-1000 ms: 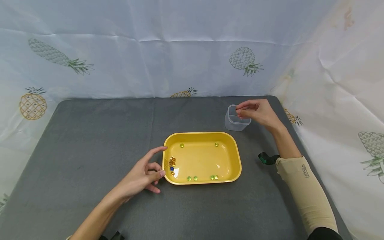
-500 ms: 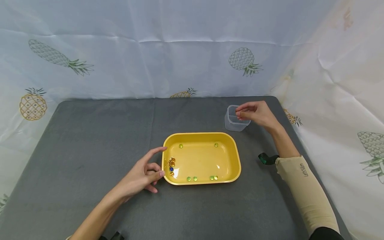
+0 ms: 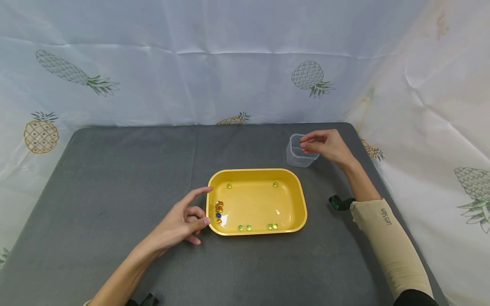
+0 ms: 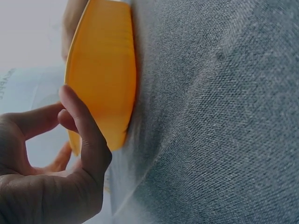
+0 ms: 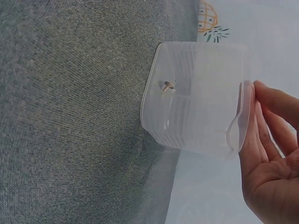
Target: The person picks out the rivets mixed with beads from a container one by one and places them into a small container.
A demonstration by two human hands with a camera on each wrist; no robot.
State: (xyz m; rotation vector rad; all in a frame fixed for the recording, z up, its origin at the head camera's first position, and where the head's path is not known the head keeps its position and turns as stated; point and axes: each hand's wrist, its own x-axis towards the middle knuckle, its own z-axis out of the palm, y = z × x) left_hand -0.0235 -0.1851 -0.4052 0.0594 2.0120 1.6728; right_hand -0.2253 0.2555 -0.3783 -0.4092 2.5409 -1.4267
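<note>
On the grey table stands a shallow yellow tray (image 3: 257, 170) with several green, amber and blue glass beads inside. The green bead (image 3: 229, 186) is near its back left corner; the blue bead (image 3: 218, 215) lies among amber ones at the left end. My left hand (image 3: 183, 219) holds the tray's left end, index fingertip over the rim and thumb lower down it. Behind the tray's right end is a clear plastic container (image 3: 296, 161). Over its opening hovers my right hand (image 3: 331, 146), fingers bent, thumb and index slightly apart. One small brownish thing (image 5: 167, 86) shows low in that container.
A pineapple-print sheet (image 3: 172, 93) hangs behind the table and along its right side. The container stands close to the table's back right corner. A black strap (image 3: 340, 203) sticks out from the right wrist.
The back left green bead has shifted slightly left within the tray. Both hands keep almost the same place; the whole head view drifts a little.
</note>
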